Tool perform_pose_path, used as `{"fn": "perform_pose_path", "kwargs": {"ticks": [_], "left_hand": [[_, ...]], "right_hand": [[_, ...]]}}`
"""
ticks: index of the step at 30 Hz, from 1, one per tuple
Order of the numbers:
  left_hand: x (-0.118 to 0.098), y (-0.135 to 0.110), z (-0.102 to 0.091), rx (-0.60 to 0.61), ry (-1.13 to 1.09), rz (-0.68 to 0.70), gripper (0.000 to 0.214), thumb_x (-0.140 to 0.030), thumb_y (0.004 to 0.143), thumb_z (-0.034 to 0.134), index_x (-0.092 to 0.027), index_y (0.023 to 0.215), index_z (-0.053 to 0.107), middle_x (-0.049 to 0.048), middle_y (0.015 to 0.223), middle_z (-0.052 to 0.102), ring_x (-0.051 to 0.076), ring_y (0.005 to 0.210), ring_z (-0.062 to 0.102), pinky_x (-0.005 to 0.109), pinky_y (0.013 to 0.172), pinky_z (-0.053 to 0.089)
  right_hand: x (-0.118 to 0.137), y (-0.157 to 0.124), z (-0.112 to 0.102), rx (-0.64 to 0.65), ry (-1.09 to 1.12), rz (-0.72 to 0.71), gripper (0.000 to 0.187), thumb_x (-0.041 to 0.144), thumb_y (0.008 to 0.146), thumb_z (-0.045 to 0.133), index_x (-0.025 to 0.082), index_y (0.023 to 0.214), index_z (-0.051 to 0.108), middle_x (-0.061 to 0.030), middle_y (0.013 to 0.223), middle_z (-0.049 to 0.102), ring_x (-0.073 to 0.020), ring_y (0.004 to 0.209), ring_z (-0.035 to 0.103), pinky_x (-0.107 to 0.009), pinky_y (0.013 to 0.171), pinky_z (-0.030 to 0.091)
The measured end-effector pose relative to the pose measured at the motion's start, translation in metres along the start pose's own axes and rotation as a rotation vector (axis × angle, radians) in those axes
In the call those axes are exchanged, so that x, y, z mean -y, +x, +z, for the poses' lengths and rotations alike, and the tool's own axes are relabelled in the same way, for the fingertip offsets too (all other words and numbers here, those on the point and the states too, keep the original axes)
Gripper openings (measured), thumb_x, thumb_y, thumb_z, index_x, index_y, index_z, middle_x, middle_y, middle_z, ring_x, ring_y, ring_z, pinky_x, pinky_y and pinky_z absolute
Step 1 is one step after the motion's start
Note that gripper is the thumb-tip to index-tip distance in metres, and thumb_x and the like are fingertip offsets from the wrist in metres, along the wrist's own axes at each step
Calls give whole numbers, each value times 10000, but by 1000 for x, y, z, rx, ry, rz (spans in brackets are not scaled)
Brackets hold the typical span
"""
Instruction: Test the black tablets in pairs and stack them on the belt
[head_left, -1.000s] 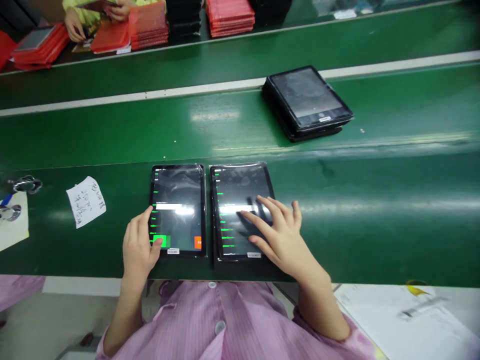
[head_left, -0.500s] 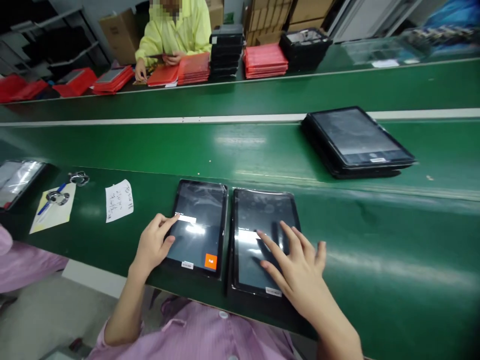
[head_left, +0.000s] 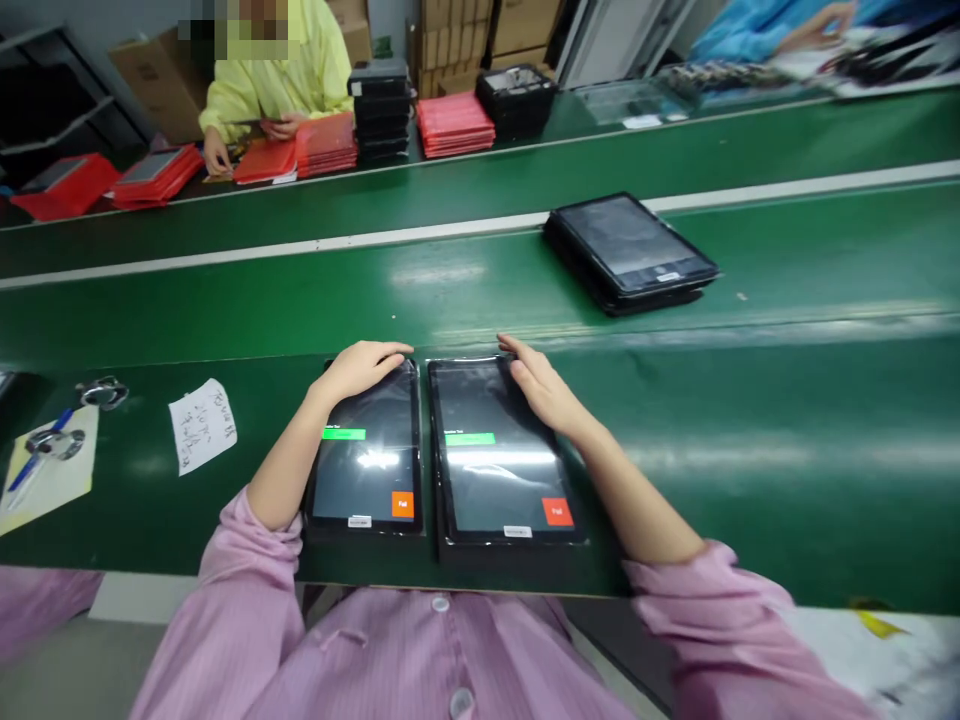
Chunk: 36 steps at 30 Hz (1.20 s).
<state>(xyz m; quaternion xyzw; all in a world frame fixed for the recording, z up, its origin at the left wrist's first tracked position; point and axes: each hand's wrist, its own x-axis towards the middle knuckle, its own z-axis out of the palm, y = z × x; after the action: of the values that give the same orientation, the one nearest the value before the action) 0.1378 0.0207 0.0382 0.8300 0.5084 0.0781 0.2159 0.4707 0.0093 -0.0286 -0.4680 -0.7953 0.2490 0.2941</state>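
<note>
Two black tablets lie side by side on the green bench, the left tablet (head_left: 360, 480) and the right tablet (head_left: 495, 490). Each screen shows a green bar and a box reading "Fail", orange on the left one and red on the right. My left hand (head_left: 364, 368) rests over the far edge of the left tablet, fingers stretched out to the right. At the far right corner of the right tablet is my right hand (head_left: 536, 380), its fingers extended over the top edge. Neither hand holds anything.
A stack of tablets (head_left: 630, 250) sits further back on the green surface. To the left lie a handwritten paper (head_left: 202, 425), a blue pen (head_left: 37, 455) and metal rings. Across the bench, a person in yellow (head_left: 277, 70) works beside red folders (head_left: 454, 125).
Both hands have moved from the middle of the screens to the tablets' far edges. The white bars now show green, and a red "Fail" box is visible on the right tablet. The view has shifted.
</note>
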Motion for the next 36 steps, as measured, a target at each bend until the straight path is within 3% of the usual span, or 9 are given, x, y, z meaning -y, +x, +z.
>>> {"fn": "perform_pose_path", "kwargs": {"ticks": [7,10,13,15,18,21,26,32,36], "left_hand": [[12,3,-3,66,29,-124,353,-394,997,455,-274,1041,784,1,1141,765,256,1055,692,323,887,486],[19,-3,-13,162,-20,-75,325,-450,942,551,-281,1129,758,-2,1196,747,242,1090,683,304,911,479],[23,-8,-19,266,-61,-16,592,-475,774,749,-284,1326,652,13,1324,685,263,1172,646,301,960,470],[24,-7,-19,276,-104,-31,598,-481,774,739,-261,1323,654,28,1315,690,266,1161,652,306,961,475],[22,-3,-14,190,-140,-96,405,-474,948,492,-218,1118,755,42,1181,750,251,1078,687,325,934,483],[20,0,-12,139,-97,-108,394,-440,965,460,-213,1021,777,41,1104,772,250,1029,701,328,903,490],[20,-4,-21,286,-125,-45,537,-484,777,740,-247,1257,702,26,1244,728,271,1116,681,309,943,498],[14,-6,-24,235,-173,-116,495,-539,982,385,-263,1156,757,-4,1268,716,256,1194,644,335,1048,460],[8,-5,-26,261,-154,-157,466,-556,930,498,-258,1188,745,10,1251,724,270,1142,668,335,993,501]], "right_hand": [[-3,-11,-6,-119,140,23,684,686,1027,253,219,1300,672,-115,1375,587,-302,1305,527,-486,1157,375],[-5,-10,-10,-110,194,14,664,713,997,338,233,1037,794,-112,1394,566,-338,1290,533,-507,1133,402],[-7,-8,-11,-103,289,-23,682,708,996,340,233,820,797,-91,1444,523,-357,1334,485,-522,1133,399],[-8,-7,-10,-134,294,-30,662,720,988,346,243,927,801,-101,1443,507,-357,1353,461,-535,1155,369],[-10,-7,-6,-165,244,-17,657,742,971,370,247,1156,761,-128,1428,487,-359,1362,447,-547,1167,351],[-10,-7,-4,-172,239,-15,651,737,971,380,239,1051,791,-125,1415,495,-362,1338,470,-527,1125,404],[-8,-6,-6,-283,313,-48,666,700,993,363,222,810,789,-108,1327,570,-329,1246,543,-467,1091,429],[-12,-4,-1,-421,309,-53,691,691,1005,321,203,873,794,-125,1171,598,-305,1120,591,-461,1037,460],[-12,-6,0,-330,199,-71,716,715,995,295,220,870,796,-120,1208,571,-312,1155,570,-477,1004,477]]}}
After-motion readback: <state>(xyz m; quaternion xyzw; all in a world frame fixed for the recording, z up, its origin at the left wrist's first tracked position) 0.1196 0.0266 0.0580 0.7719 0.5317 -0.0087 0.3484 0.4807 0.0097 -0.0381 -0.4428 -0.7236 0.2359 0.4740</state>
